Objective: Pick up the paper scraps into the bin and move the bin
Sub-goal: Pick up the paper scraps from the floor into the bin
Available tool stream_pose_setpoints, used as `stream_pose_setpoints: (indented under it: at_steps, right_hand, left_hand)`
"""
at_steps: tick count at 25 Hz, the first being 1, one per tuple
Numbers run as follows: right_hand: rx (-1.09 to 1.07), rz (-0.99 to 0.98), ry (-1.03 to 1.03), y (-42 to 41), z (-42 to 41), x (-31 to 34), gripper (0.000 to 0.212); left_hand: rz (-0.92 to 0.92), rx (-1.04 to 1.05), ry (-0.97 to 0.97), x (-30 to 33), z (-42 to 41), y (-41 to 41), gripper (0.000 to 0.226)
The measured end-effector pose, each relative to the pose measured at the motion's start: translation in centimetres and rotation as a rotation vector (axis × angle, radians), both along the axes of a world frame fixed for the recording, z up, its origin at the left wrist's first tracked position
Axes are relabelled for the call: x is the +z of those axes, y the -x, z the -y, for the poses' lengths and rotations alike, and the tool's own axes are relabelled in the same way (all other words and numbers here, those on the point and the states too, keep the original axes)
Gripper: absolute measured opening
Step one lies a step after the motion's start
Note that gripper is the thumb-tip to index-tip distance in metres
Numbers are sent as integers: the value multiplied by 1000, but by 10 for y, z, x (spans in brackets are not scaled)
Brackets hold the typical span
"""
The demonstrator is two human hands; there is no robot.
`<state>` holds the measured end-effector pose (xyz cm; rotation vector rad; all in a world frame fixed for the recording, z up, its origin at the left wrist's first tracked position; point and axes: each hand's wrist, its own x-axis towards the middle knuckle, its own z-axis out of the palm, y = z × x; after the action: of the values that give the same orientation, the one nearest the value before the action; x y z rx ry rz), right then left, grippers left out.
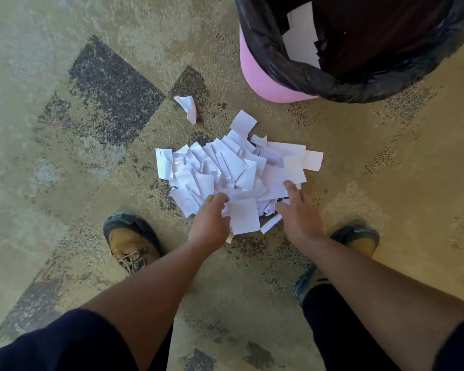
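A heap of white paper scraps lies on the carpet in the middle of the view. One crumpled scrap lies apart, up and to the left of the heap. The pink bin, lined with a black bag, stands at the upper right with some white paper inside it. My left hand rests at the heap's near edge, fingers curled onto scraps. My right hand lies on the heap's near right side, fingers spread over the paper. Neither hand has lifted anything.
The floor is tan carpet with dark speckled patches. My two brown shoes stand on either side of the hands, close to the heap. The bin is about one heap's width beyond the scraps.
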<state>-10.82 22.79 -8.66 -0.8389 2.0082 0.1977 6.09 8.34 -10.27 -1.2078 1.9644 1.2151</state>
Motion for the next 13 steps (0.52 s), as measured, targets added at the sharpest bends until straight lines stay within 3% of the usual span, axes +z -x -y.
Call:
stream_pose_setpoints:
  at_steps: [3, 5, 9, 13]
  right_hand:
    - [43, -61, 65, 0, -8, 22, 27]
    - [-64, -57, 117, -1, -10, 33, 25]
    - [-519, 17, 207, -1, -7, 41, 6]
    - [-960, 202, 136, -10, -1, 35, 8]
  left_hand:
    - [61, 109, -73, 1, 1, -3, 29]
    - [103, 243, -130, 0, 5, 1, 24]
    - [140, 234, -209, -6, 16, 13, 14]
    - [97, 103, -154, -6, 20, 13, 13]
